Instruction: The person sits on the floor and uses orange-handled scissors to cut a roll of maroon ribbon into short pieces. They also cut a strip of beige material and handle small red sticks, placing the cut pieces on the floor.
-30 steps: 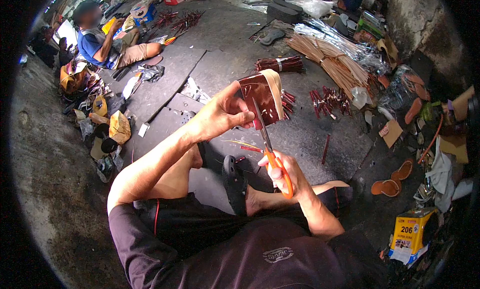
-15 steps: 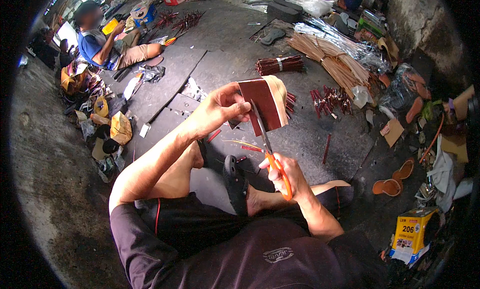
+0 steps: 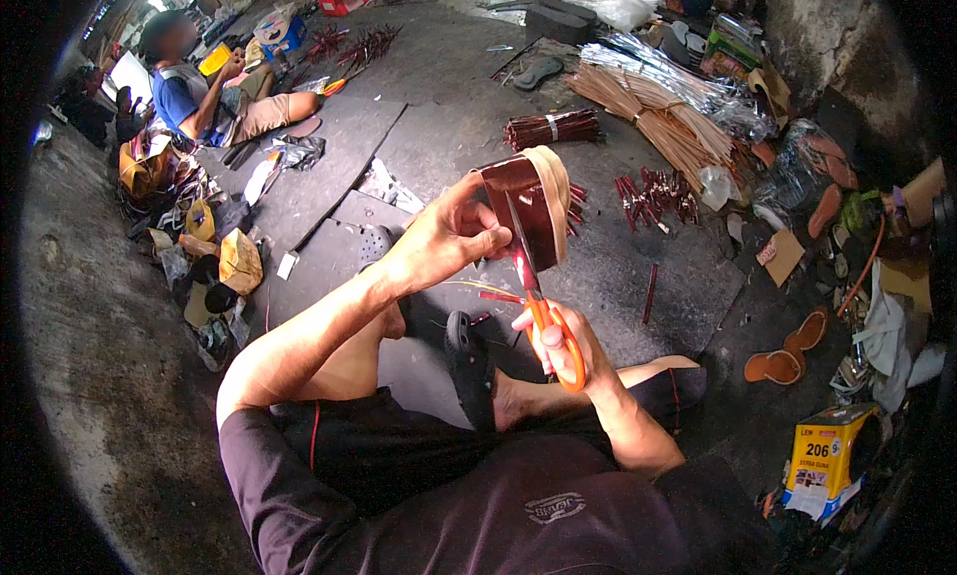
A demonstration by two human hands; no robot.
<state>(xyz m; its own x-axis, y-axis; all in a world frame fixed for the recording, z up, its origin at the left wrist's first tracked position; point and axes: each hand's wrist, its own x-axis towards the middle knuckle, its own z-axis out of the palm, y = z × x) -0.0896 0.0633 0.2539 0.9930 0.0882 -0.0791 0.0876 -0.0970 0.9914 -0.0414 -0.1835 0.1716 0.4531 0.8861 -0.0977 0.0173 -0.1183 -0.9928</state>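
My left hand (image 3: 439, 244) pinches the near-left edge of a dark brown sheet (image 3: 528, 211), which looks like leather or vinyl. The sheet is held up in the air and bows, with a cream layer (image 3: 554, 201) along its right edge. My right hand (image 3: 583, 351) grips scissors by their orange handles (image 3: 570, 361). Their blades (image 3: 521, 246) point up and away, lying against the sheet beside my left fingertips. A narrow red strip shows along the blades. Whether the blades are fully closed is hard to make out.
Thin red-brown strips lie in a tied bundle (image 3: 553, 128) and a loose heap (image 3: 658, 198) on the floor. Long tan strips (image 3: 648, 112) are behind. Sandals (image 3: 788, 354) and a yellow tin (image 3: 825, 455) stand at right. A seated person (image 3: 204, 92) works at far left.
The sheet has tilted and now bows more, its surface shining. A red strip has come into sight along the blades. Both hands have moved only slightly, and the scissors stay at the sheet.
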